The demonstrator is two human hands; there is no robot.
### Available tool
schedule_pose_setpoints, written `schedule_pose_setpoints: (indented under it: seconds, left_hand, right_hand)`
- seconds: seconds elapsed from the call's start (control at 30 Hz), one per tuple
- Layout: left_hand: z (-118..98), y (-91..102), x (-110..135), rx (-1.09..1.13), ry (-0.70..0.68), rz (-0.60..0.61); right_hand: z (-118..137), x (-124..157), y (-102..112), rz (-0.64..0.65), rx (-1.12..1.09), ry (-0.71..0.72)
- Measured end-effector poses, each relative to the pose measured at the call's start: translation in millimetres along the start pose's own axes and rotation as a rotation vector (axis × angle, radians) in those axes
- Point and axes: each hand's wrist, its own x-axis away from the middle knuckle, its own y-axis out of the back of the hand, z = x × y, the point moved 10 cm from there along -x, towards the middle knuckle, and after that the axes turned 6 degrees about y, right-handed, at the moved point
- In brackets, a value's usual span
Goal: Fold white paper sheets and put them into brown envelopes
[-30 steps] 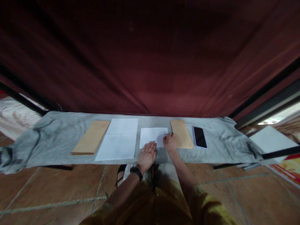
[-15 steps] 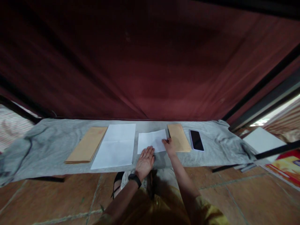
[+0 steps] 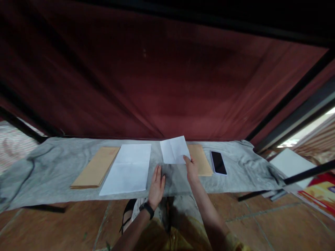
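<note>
A folded sheet of white paper point(image 3: 174, 150) is pinched at its lower right corner by my right hand point(image 3: 191, 168), raised and tilted over the grey cloth. My left hand point(image 3: 157, 187) lies on the cloth with fingers stretched out and the thumb apart, holding nothing. To its left is a larger stack of white paper point(image 3: 128, 169) with a crease across the middle. Partly behind the lifted sheet and my right hand lies a brown envelope point(image 3: 201, 160).
Farther left lies a stack of brown envelopes point(image 3: 95, 167). A phone point(image 3: 218, 162) with a dark screen rests right of the single envelope. The grey cloth point(image 3: 243, 167) covers a narrow table before a dark red fabric wall point(image 3: 167, 87). Metal bars point(image 3: 293, 97) stand at right.
My right hand has lifted the folded paper off the cloth and tilted it. My left hand has come off the paper and shifted slightly left.
</note>
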Motion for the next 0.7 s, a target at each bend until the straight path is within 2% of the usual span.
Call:
schedule_pose_setpoints:
  seconds: [0.1, 0.17, 0.27, 0.43, 0.53, 0.7]
  left_hand:
    - [5.2, 1.9, -1.0, 0.053, 0.035, -0.011]
    - [8.8, 3.8, -0.6, 0.083, 0.041, -0.025]
    - [18.9, 6.4, 2.2, 0.122, 0.067, -0.043]
    - [39.5, 13.0, 10.1, 0.201, 0.179, -0.092]
    - [41.2, 19.2, 13.1, 0.199, 0.178, -0.124]
    - [36.5, 12.9, 6.9, 0.189, 0.107, -0.007]
  right_hand:
    - [42.5, -5.7, -17.8, 0.154, 0.231, 0.202]
    - [52.3, 2.9, -30.6, 0.274, 0.362, 0.296]
    - [39.4, 28.0, -42.8, 0.459, 0.536, 0.376]
    - [3.7, 68.6, -36.1, 0.608, 0.730, 0.453]
    - [-8.6, 82.7, -30.9, 0.668, 0.749, 0.437]
    - [-15.4, 88.8, -25.6, 0.733, 0.714, 0.388]
